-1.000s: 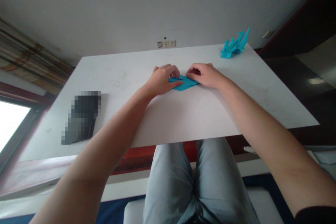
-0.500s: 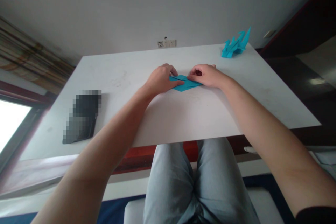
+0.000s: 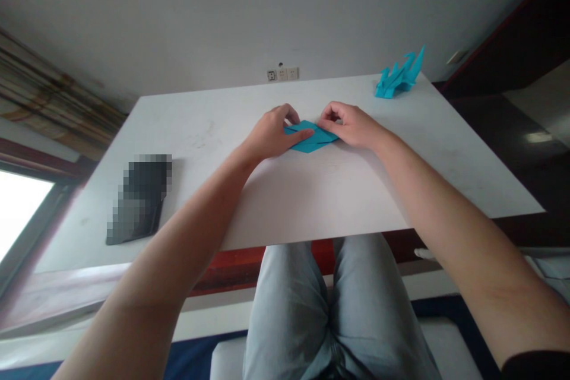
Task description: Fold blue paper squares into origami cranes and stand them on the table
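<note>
A folded sheet of teal-blue paper (image 3: 312, 138) lies on the white table (image 3: 312, 202) between my hands. My left hand (image 3: 271, 133) rests on its left part, with the thumb across the top and the fingers curled over the far edge. My right hand (image 3: 345, 124) holds its right corner with the fingertips. Part of the paper is hidden under both hands. Far to the right, a finished teal origami figure with pointed spikes (image 3: 398, 78) stands near the back edge of the table, well apart from my hands.
A dark object, pixelated and impossible to identify (image 3: 140, 199), lies on the table's left side. A wall socket strip (image 3: 282, 74) sits behind the back edge. My knees in pale jeans (image 3: 329, 309) show below the front edge.
My right fingers have lifted and spread slightly. The blue paper has shifted a little left and its top flap looks more raised. My left hand has barely moved.
</note>
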